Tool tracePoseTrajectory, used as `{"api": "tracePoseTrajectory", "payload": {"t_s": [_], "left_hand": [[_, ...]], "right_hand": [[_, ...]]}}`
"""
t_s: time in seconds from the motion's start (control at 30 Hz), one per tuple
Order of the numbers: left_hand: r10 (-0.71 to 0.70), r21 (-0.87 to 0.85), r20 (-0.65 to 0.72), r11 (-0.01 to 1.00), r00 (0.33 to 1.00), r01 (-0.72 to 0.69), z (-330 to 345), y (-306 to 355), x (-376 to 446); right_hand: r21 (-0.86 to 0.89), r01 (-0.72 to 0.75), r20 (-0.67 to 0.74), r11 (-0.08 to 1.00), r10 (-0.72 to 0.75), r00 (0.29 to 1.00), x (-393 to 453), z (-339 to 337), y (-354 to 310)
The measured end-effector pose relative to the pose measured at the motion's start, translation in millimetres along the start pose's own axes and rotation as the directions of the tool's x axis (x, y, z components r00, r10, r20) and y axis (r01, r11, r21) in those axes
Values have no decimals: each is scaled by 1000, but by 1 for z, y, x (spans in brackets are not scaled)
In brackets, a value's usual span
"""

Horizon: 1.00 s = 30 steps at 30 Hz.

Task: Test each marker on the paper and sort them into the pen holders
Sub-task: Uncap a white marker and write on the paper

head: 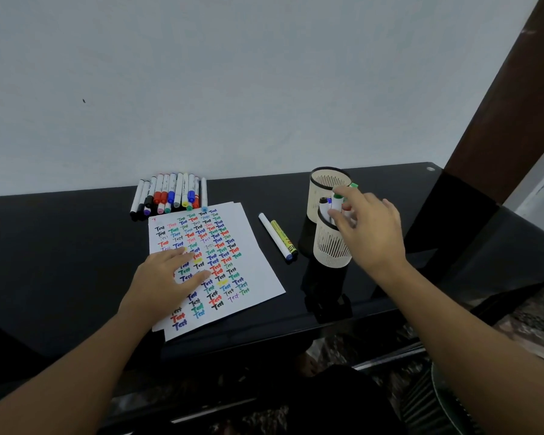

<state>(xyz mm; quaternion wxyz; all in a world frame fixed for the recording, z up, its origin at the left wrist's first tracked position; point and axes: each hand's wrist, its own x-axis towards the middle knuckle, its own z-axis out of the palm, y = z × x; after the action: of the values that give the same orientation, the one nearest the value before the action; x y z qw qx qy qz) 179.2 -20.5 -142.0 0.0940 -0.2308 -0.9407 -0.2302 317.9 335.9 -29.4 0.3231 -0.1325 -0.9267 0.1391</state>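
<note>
Cream near holder (332, 246) has several markers; right hand (369, 229) grips a green-capped marker (337, 203) there. Left hand (167, 277) lies flat on paper (252, 262).

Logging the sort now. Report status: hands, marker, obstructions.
Left hand flat on the paper. Right hand holds a green-capped marker at the near pen holder. Nothing blocking it.

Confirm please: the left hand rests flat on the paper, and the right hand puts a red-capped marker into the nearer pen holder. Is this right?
Not quite. In the head view the marker in the right hand has a green cap, not red. The left hand does rest flat on the paper, and the marker is at the nearer pen holder.
</note>
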Motion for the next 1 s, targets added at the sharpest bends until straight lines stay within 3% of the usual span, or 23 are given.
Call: {"api": "tracePoseTrajectory", "payload": {"t_s": [0.13, 0.4, 0.53, 0.6, 0.67, 0.77, 0.87, 1.0], "left_hand": [[-4, -9, 21, 1000, 1000, 4, -1, 0, 0], [-46, -103, 147, 993, 988, 61, -23, 0, 13], [-144, 85, 229, 988, 963, 128, -32, -15, 25], [-201, 154, 283, 975, 938, 163, -36, -22, 29], [-198, 203, 307, 969, 931, 140, -35, -27, 29], [-163, 213, 262, 971, 951, 108, -28, -32, 22], [-161, 167, 242, 978, 957, 122, -26, -33, 21], [-159, 140, 226, 982, 961, 130, -26, -35, 22]], "right_hand": [[-11, 50, -122, 999, -52, 991, 5, 0, -5], [-52, 228, -195, 972, -233, 953, 18, 14, -54], [110, 320, -26, 941, -320, 947, 23, 50, -86], [171, 296, 137, 940, -320, 937, 23, 72, -101], [200, 241, 322, 950, -296, 900, 25, 98, -112], [189, 206, 490, 960, -274, 828, 34, 133, -124], [144, 204, 591, 968, -249, 767, 50, 164, -132], [70, 232, 637, 970, -223, 738, 76, 198, -140]]}}
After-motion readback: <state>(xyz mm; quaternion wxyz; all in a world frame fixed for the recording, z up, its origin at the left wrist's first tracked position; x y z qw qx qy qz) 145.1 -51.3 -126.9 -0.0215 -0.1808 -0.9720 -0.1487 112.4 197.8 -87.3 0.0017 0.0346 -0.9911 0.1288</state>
